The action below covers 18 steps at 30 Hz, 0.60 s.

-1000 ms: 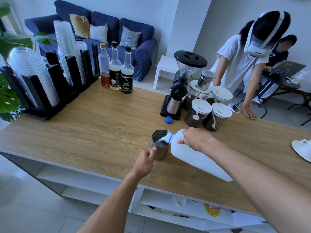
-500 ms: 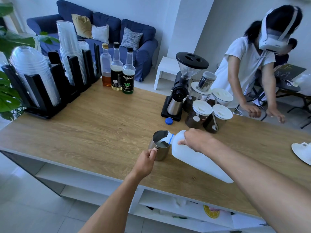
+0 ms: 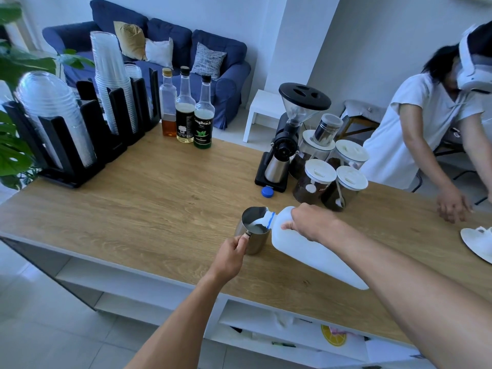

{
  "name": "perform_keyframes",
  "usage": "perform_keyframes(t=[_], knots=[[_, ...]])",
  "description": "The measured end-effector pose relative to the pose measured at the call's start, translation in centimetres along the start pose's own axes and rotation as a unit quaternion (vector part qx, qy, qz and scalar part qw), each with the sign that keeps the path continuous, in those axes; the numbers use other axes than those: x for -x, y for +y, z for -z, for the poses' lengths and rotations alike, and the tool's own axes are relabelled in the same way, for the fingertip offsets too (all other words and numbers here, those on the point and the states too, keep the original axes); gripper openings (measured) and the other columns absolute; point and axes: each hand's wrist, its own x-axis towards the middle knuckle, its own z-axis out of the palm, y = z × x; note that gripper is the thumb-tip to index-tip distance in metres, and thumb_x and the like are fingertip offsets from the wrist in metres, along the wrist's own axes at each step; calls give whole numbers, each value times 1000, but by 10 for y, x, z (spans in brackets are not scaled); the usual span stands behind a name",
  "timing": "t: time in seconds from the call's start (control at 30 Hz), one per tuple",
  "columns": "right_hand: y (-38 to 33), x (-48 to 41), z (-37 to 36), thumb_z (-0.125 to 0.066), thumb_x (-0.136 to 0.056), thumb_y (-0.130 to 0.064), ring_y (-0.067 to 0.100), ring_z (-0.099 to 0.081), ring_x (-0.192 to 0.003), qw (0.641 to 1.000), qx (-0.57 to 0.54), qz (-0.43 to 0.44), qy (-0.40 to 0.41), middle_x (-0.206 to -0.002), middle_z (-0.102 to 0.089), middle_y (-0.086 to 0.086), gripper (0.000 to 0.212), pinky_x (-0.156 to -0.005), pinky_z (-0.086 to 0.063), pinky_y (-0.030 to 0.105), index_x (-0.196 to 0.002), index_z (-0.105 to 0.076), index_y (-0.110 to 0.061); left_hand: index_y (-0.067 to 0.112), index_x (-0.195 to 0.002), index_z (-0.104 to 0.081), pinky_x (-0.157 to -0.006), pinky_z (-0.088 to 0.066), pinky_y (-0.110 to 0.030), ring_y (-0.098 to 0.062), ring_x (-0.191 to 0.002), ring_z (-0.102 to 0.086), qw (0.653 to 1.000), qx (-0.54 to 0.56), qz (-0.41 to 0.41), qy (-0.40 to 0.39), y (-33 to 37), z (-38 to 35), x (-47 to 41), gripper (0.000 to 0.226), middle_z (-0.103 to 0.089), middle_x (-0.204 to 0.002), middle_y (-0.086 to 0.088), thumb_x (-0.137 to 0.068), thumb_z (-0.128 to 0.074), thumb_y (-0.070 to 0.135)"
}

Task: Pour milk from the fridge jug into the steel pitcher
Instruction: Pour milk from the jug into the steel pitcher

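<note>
A white plastic milk jug (image 3: 311, 251) is tipped almost flat, its blue-ringed mouth over the rim of the steel pitcher (image 3: 254, 233), with milk running into it. My right hand (image 3: 311, 222) grips the jug by its handle near the neck. My left hand (image 3: 230, 258) holds the pitcher's handle on the near side. The pitcher stands upright on the wooden counter (image 3: 149, 198) and holds some milk. The jug's blue cap (image 3: 267, 192) lies on the counter behind the pitcher.
Behind the pitcher stand a black coffee grinder (image 3: 290, 139) and several lidded jars (image 3: 316, 182). Three syrup bottles (image 3: 186, 110) and a black rack of plastic cups (image 3: 87, 115) sit at the back left. A person (image 3: 426, 123) leans on the counter's right end beside a white dish (image 3: 476, 242).
The jug stays tipped over the pitcher and the milk in the pitcher looks higher. Both my hands keep their grips. The person on the right has moved right, hands on the counter.
</note>
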Motion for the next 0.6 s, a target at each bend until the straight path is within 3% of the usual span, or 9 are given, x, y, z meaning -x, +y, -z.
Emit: perform_keyframes(t=[0.13,0.6], knots=[[-3,1,3,-46,-101,-28,20,-46,-80,1000,-9,-9,-9,-97,-47,4,25,-46,-25,24,-122,-56,-19,23,-62,-28,-54,-19,-28,-6,-51,-22,1000,0,2,0,0,0,0,47,-27,-52,16,-106,-39,35],[-2,1,4,-47,-100,-21,18,-43,-75,999,37,6,-9,-91,-43,1,27,-45,-27,24,-125,-55,-26,18,-66,-27,-50,-18,-23,-8,-53,-20,1000,14,-3,0,-1,-1,-1,45,-25,-58,7,-105,-41,37]])
